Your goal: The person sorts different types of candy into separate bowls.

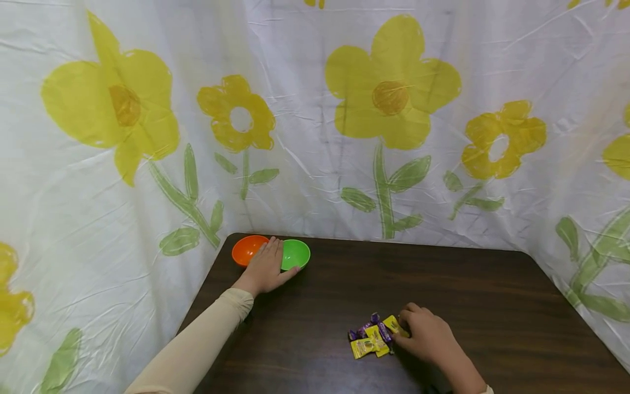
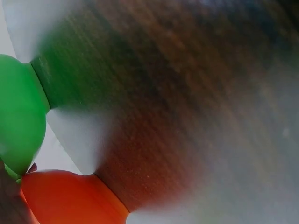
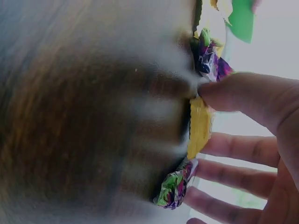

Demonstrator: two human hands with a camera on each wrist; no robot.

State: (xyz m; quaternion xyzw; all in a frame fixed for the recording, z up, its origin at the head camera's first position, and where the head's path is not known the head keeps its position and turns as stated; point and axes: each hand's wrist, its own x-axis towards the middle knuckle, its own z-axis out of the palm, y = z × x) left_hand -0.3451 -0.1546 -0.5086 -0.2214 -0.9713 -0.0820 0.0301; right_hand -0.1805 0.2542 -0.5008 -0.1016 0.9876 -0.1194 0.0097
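Note:
My left hand [image 1: 266, 269] lies across an orange bowl [image 1: 246, 250] and a green bowl [image 1: 297, 255] standing side by side, its fingers straight over where they meet and the thumb at the green rim. Both bowls show in the left wrist view, green [image 2: 21, 112] above orange [image 2: 74, 198]. With thumb and forefinger at its two ends, my right hand [image 1: 427, 332] pinches a yellow-wrapped candy [image 3: 200, 127] low over the table. A purple-and-green wrapped candy [image 3: 174, 187] lies by the other fingertips. Several more yellow and purple candies [image 1: 370, 340] lie in a small heap beside this hand.
The dark wood-grain table [image 1: 472, 290] has rounded far corners. The bowls stand near its far left corner. A white curtain [image 1: 295, 180] with yellow flowers hangs along the far edge and both sides.

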